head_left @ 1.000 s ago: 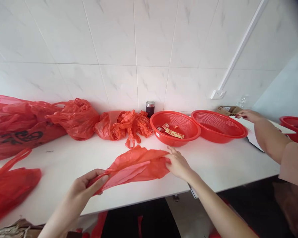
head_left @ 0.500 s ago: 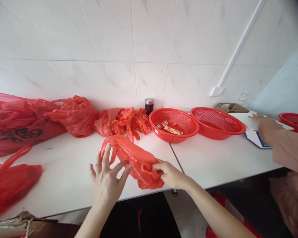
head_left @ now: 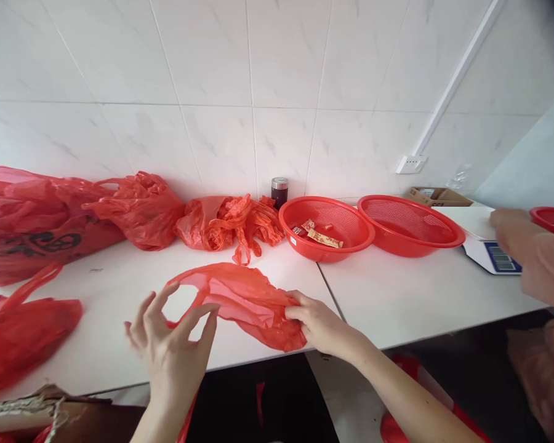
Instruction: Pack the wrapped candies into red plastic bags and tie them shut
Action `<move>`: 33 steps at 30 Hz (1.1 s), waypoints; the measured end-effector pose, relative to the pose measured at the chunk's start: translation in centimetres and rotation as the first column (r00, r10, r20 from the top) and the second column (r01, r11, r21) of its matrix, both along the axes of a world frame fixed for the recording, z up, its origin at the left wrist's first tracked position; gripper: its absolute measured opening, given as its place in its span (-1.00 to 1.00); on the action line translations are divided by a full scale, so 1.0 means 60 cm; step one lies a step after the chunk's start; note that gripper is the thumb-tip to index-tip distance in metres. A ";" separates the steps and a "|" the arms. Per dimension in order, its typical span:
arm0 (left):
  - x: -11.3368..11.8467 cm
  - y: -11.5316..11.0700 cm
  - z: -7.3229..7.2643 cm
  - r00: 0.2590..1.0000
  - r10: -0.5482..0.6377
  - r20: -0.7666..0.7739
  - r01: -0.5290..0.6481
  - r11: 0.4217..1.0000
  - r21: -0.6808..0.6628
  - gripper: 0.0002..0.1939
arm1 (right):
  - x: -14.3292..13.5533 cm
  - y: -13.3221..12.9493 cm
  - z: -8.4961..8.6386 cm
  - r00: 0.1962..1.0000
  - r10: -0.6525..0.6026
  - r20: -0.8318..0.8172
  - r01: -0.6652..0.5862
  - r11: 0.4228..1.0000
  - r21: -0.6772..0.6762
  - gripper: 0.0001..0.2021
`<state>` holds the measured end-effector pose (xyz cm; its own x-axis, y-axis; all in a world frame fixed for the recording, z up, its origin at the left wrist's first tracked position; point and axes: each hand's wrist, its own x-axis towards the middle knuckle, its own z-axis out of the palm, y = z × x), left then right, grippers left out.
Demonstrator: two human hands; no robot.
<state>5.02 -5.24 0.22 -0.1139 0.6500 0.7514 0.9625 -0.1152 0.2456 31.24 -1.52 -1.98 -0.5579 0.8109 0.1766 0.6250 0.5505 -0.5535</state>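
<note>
A thin red plastic bag (head_left: 240, 292) is stretched between my two hands, just above the front of the white table. My left hand (head_left: 173, 344) pinches one edge of its mouth between thumb and a finger, and its other fingers are spread by the handle loop. Closed on the bag's bunched right end is my right hand (head_left: 318, 323). Behind the bag lies a heap of crumpled red plastic bags (head_left: 231, 221) with loose handles. A red mesh basket (head_left: 305, 249) behind my right hand holds several small wrapped packets (head_left: 325, 238).
Another red basket (head_left: 410, 243) stands to the right, beside a scale (head_left: 498, 258) with a co-worker's arm (head_left: 535, 246) over it. Filled red bags (head_left: 50, 215) line the left side. A dark jar (head_left: 279, 192) is by the wall; a cardboard box (head_left: 92, 421) is lower left.
My left hand has moved left and slightly down, drawing the bag longer and spreading its mouth. My right hand keeps its hold. The co-worker's hand has shifted right, uncovering the scale's display.
</note>
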 end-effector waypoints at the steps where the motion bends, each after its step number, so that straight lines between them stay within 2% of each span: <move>1: -0.004 -0.006 0.008 1.000 -0.018 0.003 0.018 1.000 0.021 -0.87 | 0.001 0.001 0.000 1.000 -0.007 0.009 0.007 1.000 0.016 -0.54; 3: -0.006 -0.017 0.019 0.997 -0.064 -0.031 0.066 0.997 0.048 -0.87 | 0.001 0.004 0.003 1.000 -0.003 0.008 0.003 1.000 0.020 -0.58; 4: -0.003 -0.020 0.020 0.993 -0.097 -0.070 0.098 0.995 0.010 -0.88 | 0.000 0.005 0.007 1.000 0.007 -0.007 -0.007 1.000 0.006 -0.60; 6: 0.009 -0.018 0.008 0.966 -0.204 -0.159 0.171 0.964 -0.202 -0.90 | -0.005 0.005 0.017 0.997 0.040 -0.059 -0.042 0.998 -0.043 -0.63; 8: 0.023 -0.002 -0.019 0.933 -0.303 -0.194 0.194 0.878 -0.438 -0.77 | -0.013 0.005 0.027 0.989 0.080 -0.126 -0.093 0.991 -0.095 -0.67; 9: 0.027 0.010 -0.034 0.929 -0.315 -0.195 0.182 0.846 -0.502 -0.68 | -0.016 0.003 0.032 0.981 0.104 -0.161 -0.125 0.984 -0.123 -0.69; 12: 0.022 0.053 -0.072 0.957 -0.242 -0.163 0.118 0.833 -0.541 -0.46 | -0.017 0.000 0.037 0.951 0.163 -0.264 -0.224 0.949 -0.220 -0.73; 15: -0.010 0.090 -0.080 0.982 -0.167 -0.084 0.083 0.791 -0.606 -0.32 | 0.010 0.007 0.035 0.916 0.140 -0.377 -0.259 0.923 -0.285 -0.79; 18: -0.041 0.105 -0.065 0.997 -0.063 0.047 0.079 0.731 -0.678 -0.23 | 0.058 0.029 0.033 0.885 -0.035 -0.464 -0.110 0.953 -0.281 -0.82; 19: -0.046 0.104 -0.057 0.990 -0.040 0.134 0.123 0.712 -0.692 -0.21 | 0.071 0.036 0.034 0.876 -0.118 -0.468 -0.009 0.965 -0.261 -0.84; 21: -0.042 0.095 -0.038 0.928 -0.039 0.372 0.302 0.664 -0.684 -0.21 | 0.082 0.043 0.041 0.841 -0.275 -0.466 0.237 0.961 -0.141 -0.87; 23: -0.023 0.081 -0.019 0.780 -0.073 0.622 0.533 0.599 -0.598 -0.27 | 0.066 0.036 0.051 0.823 -0.320 -0.470 0.401 0.913 0.079 -0.85; 24: -0.010 0.074 -0.009 0.678 -0.076 0.731 0.636 0.559 -0.531 -0.31 | 0.050 0.029 0.056 0.849 -0.289 -0.443 0.408 0.890 0.201 -0.85; 26: 0.015 0.060 0.007 0.446 -0.035 0.894 0.791 0.483 -0.376 -0.39 | 0.011 0.013 0.061 0.950 -0.182 -0.254 0.275 0.874 0.400 -0.85; 27: 0.024 0.054 0.013 0.317 0.005 0.948 0.847 0.447 -0.286 -0.42 | -0.005 0.009 0.058 0.983 -0.146 -0.113 0.181 0.875 0.449 -0.84; 29: 0.033 0.046 0.019 0.063 0.110 0.992 0.907 0.407 -0.103 -0.51 | -0.021 0.012 0.044 0.976 -0.171 0.138 0.089 0.880 0.466 -0.80; 30: 0.032 0.044 0.019 -0.051 0.162 0.986 0.910 0.415 -0.021 -0.57 | -0.018 0.019 0.033 0.947 -0.232 0.222 0.110 0.884 0.455 -0.76; 31: 0.027 0.043 0.018 -0.155 0.200 0.967 0.892 0.448 0.050 -0.64 | -0.008 0.029 0.022 0.909 -0.305 0.285 0.160 0.885 0.437 -0.72; 33: 0.008 0.045 0.009 -0.330 0.226 0.916 0.799 0.584 0.144 -0.77 | 0.023 0.050 0.003 0.826 -0.411 0.386 0.275 0.891 0.361 -0.62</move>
<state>5.50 -2.53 0.77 0.1797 0.9397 -0.2910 -0.5333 0.3416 0.7739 32.62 1.50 -1.80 -0.3245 0.9182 0.2271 0.9400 0.3397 -0.0305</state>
